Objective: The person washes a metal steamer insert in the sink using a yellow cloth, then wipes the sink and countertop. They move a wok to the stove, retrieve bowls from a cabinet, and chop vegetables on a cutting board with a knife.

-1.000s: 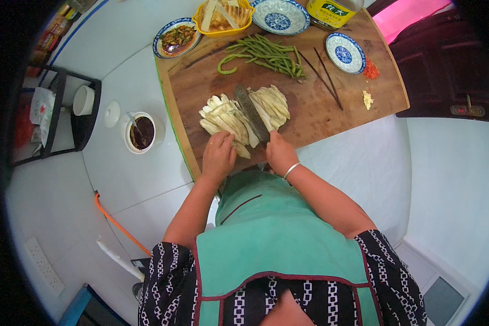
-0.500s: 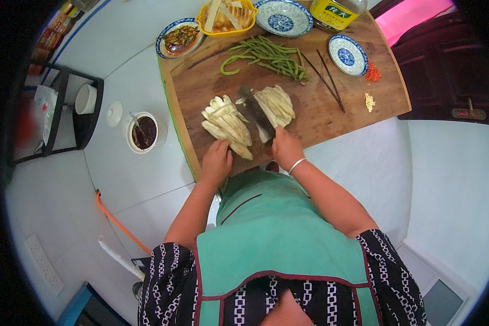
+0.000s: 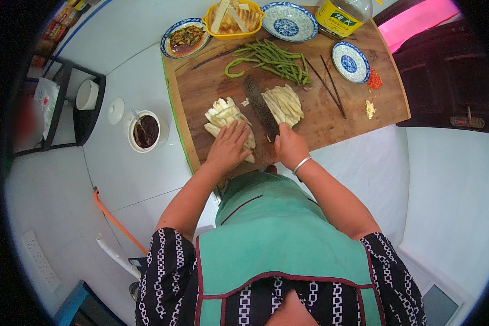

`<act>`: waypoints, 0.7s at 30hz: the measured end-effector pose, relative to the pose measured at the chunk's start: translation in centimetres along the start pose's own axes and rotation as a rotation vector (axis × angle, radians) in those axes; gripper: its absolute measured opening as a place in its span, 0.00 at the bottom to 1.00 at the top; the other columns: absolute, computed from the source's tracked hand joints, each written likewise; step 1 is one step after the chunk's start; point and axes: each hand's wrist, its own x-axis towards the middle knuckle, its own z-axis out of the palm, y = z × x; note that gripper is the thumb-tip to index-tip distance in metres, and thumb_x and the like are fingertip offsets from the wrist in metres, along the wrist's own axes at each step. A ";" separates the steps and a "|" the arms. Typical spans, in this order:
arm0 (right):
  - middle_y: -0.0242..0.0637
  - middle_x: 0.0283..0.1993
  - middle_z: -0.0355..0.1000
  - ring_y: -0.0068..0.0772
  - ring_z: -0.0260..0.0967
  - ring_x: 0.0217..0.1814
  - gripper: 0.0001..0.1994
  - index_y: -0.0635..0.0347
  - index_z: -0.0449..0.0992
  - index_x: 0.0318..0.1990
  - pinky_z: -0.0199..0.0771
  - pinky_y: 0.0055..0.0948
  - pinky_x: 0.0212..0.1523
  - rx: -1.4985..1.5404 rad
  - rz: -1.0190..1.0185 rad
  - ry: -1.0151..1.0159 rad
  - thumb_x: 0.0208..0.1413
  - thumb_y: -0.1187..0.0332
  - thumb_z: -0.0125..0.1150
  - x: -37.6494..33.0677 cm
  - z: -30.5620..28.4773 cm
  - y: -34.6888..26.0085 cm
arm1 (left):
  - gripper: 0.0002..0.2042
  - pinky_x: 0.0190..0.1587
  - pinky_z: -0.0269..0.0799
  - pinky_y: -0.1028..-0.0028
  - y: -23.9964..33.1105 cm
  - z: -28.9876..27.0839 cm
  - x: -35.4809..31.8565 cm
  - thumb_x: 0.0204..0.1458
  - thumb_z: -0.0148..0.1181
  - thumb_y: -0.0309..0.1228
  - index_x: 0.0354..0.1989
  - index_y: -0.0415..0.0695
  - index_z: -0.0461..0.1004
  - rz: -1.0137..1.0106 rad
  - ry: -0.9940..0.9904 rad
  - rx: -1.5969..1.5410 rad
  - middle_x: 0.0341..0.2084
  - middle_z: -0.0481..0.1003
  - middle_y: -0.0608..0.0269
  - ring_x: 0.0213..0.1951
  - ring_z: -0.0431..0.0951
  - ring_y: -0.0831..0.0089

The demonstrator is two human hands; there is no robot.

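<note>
My right hand [image 3: 291,146] is closed round the handle of a dark-bladed cleaver [image 3: 261,107], which is on the wooden cutting board [image 3: 201,79]. Just right of the blade lies a bunch of pale strips [image 3: 283,104] that look like peeled eggplant. To the left of it is a second pile of the same pale strips [image 3: 223,111]. My left hand [image 3: 231,146] rests on the near part of that left pile, fingers stretched out and lying flat, hiding some of it. A small pale scrap sits between the left pile and the blade.
Green beans [image 3: 271,61], dark chopsticks [image 3: 328,87], chopped red pepper [image 3: 375,79] and minced garlic [image 3: 370,110] lie on the board. A cooked dish [image 3: 185,39], a yellow basket [image 3: 233,36], patterned plates [image 3: 289,23] and a large bottle [image 3: 339,19] line its far side. A sauce pot [image 3: 145,132] stands left.
My left hand has moved forward from the near end of the left pile onto its top, fingers now flat. The cleaver, blurred before, now shows sharply beside the right strips.
</note>
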 end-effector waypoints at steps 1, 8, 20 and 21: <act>0.56 0.32 0.69 0.60 0.69 0.30 0.06 0.63 0.62 0.35 0.69 0.51 0.32 -0.006 -0.002 -0.002 0.50 0.72 0.48 -0.1 0.2 0.1 | 0.32 0.65 0.41 0.60 -0.4 0.3 -0.6 0.48 0.55 0.45 0.61 0.46 0.56 -0.008 -0.060 0.009 0.63 0.50 0.59 0.65 0.46 0.59; 0.57 0.34 0.68 0.61 0.66 0.34 0.10 0.64 0.59 0.37 0.67 0.50 0.34 0.063 0.030 -0.039 0.50 0.72 0.50 0.1 0.4 0.2 | 0.35 0.64 0.41 0.57 -0.2 0.6 -0.9 0.48 0.54 0.48 0.62 0.45 0.54 -0.035 0.005 0.022 0.64 0.48 0.58 0.66 0.44 0.59; 0.56 0.34 0.69 0.58 0.69 0.32 0.10 0.64 0.60 0.39 0.69 0.50 0.33 0.019 -0.042 -0.132 0.50 0.72 0.47 1.5 0.1 -3.7 | 0.29 0.64 0.40 0.57 -1.8 -0.9 1.0 0.49 0.55 0.41 0.59 0.44 0.59 -0.257 0.154 0.085 0.62 0.52 0.58 0.65 0.46 0.60; 0.56 0.34 0.69 0.59 0.69 0.32 0.08 0.64 0.60 0.38 0.69 0.50 0.33 0.031 -0.035 -0.147 0.51 0.72 0.46 1.3 0.3 -4.0 | 0.28 0.64 0.40 0.56 -1.8 -0.8 0.8 0.48 0.56 0.40 0.58 0.44 0.59 -0.238 0.155 0.070 0.62 0.53 0.57 0.65 0.46 0.59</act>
